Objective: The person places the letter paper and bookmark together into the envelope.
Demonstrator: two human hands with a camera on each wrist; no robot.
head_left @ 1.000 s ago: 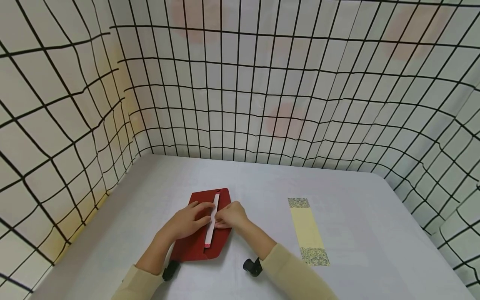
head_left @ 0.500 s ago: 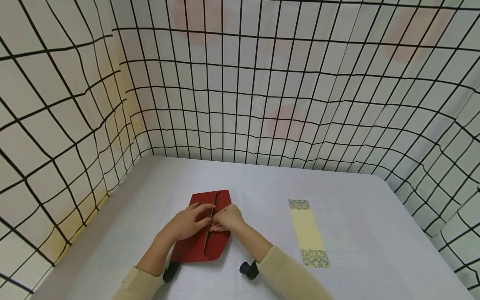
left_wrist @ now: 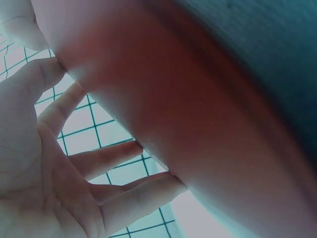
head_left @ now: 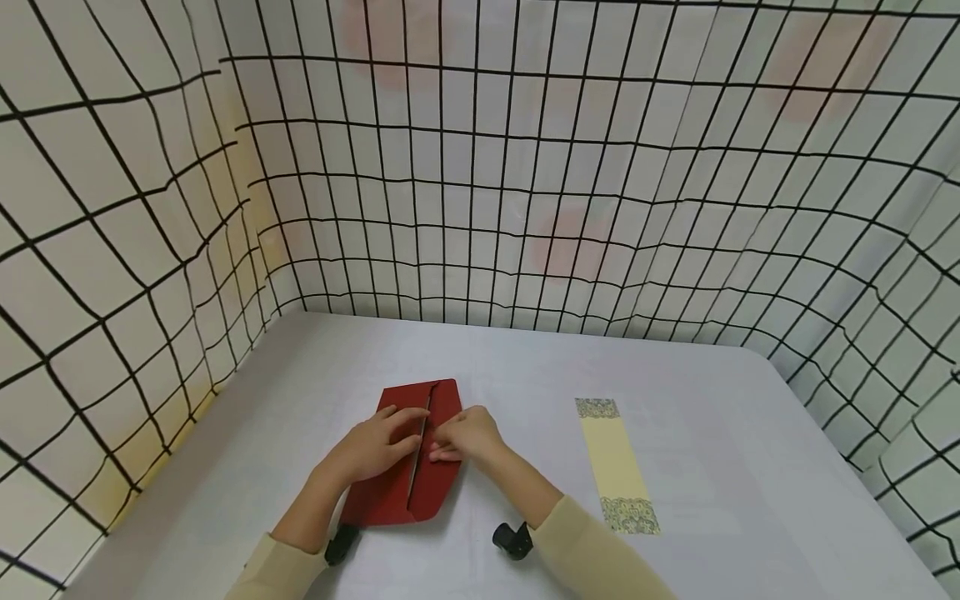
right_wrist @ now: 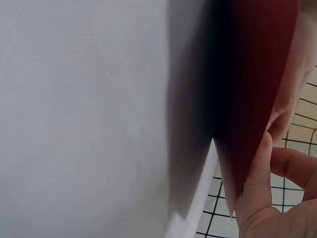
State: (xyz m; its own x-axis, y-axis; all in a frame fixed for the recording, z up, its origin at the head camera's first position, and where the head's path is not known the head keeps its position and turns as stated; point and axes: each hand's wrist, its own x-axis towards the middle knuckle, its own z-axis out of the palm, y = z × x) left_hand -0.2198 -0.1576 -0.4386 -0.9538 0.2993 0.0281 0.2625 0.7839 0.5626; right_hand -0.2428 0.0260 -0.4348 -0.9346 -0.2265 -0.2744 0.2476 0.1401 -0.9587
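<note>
A red envelope (head_left: 378, 492) lies on the table, with a narrow dark slit running along it between its body and its right-hand flap. My left hand (head_left: 372, 446) rests on the envelope left of the slit, its spread fingertips touching the surface. The left wrist view shows those fingers fairly straight, meeting the red paper. Over the right flap is my right hand (head_left: 471, 435), its fingers bent and loose. In the right wrist view the right thumb (right_wrist: 257, 181) touches the red paper, and I see nothing gripped. No white paper shows in the slit.
A pale yellow strip (head_left: 617, 458) with patterned ends lies to the right on the white table (head_left: 720, 433). Black wire mesh (head_left: 480, 183) surrounds the table at the back and sides. A black wrist camera (head_left: 512, 542) sits under the right wrist.
A white strip of paper stood in the slit one second ago; it has gone down out of sight into the envelope. My right hand has since drawn slightly right. The left hand stays put.
</note>
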